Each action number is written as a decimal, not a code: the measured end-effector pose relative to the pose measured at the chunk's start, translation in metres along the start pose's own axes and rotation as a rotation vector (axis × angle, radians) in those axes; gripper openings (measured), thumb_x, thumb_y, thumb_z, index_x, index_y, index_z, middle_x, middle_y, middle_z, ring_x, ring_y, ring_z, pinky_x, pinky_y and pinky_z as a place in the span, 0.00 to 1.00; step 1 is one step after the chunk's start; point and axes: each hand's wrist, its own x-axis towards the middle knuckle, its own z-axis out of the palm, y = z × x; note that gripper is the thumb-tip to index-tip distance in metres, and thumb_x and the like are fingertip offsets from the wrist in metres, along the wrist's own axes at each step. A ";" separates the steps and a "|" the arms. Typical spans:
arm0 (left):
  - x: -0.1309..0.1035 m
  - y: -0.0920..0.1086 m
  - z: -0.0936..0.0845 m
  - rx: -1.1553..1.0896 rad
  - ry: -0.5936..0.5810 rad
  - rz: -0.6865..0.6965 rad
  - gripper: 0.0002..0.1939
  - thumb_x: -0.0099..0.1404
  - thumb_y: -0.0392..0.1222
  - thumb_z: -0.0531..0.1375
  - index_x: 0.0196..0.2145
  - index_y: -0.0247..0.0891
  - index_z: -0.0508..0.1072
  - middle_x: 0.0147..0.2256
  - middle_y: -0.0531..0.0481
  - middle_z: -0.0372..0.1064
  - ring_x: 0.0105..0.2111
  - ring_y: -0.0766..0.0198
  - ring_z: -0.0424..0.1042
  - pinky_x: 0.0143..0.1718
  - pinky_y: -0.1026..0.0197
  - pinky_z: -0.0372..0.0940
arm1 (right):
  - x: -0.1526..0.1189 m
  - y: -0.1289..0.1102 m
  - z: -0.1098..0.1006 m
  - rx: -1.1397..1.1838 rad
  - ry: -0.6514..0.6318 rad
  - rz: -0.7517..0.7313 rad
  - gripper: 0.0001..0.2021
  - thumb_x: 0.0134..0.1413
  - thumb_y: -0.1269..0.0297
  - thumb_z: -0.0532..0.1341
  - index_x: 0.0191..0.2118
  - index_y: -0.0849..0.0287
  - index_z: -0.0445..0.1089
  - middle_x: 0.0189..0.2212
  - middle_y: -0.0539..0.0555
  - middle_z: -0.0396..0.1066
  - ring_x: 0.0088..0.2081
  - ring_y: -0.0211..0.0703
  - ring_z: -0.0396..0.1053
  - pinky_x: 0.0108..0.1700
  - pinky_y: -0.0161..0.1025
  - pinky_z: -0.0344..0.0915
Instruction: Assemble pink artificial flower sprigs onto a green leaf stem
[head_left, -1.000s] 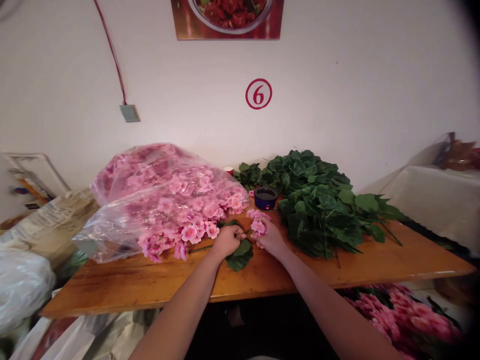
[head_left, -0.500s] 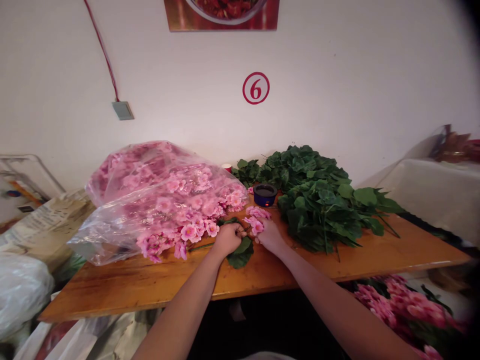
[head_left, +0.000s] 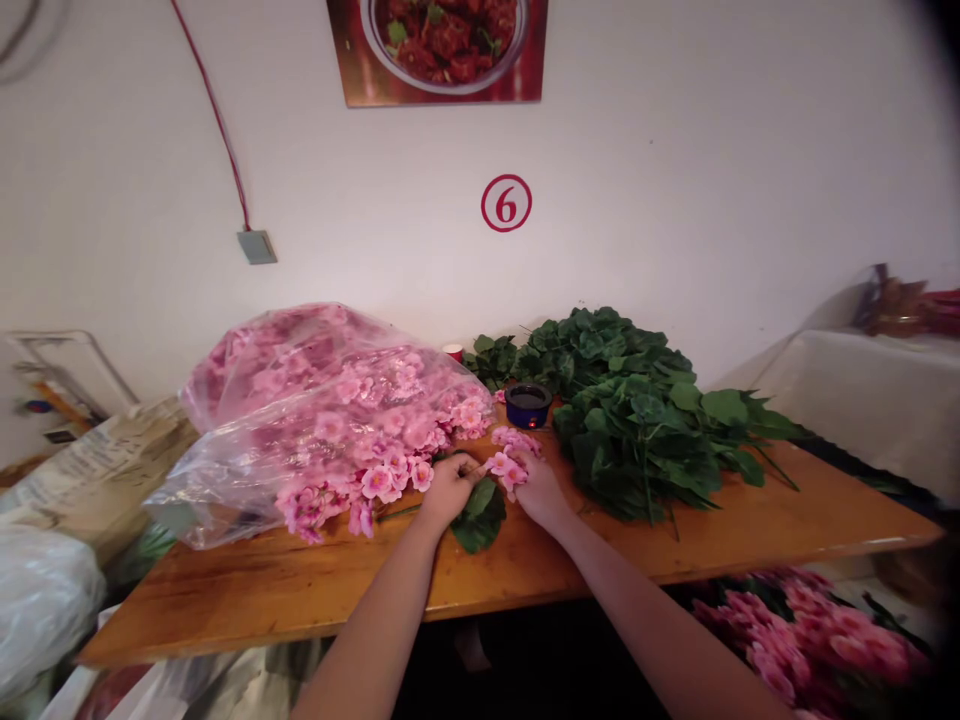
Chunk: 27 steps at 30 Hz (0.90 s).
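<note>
Near table [head_left: 315, 590] middle, both forearms reached forward, hands close together. Left hand [head_left: 447, 489] curled, gripping green leaf sprig [head_left: 478, 512]; right hand [head_left: 538, 488] pinched pink blossom cluster [head_left: 507, 466]. Fingertips hidden by petals; stem join unclear.

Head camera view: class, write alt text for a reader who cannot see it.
Two bare hands meet at a wooden table: the left hand grips a green leafy stem, the right hand a pink flower sprig. A bag of pink flowers lies left, a pile of green leaves right.
</note>
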 end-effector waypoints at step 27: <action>0.001 -0.003 0.001 -0.189 0.063 -0.114 0.04 0.50 0.34 0.55 0.27 0.35 0.69 0.18 0.58 0.58 0.18 0.72 0.56 0.21 0.68 0.50 | 0.097 -0.042 0.034 -0.462 -0.074 -0.408 0.19 0.41 0.76 0.58 0.42 0.57 0.73 0.46 0.58 0.67 0.50 0.49 0.61 0.55 0.46 0.54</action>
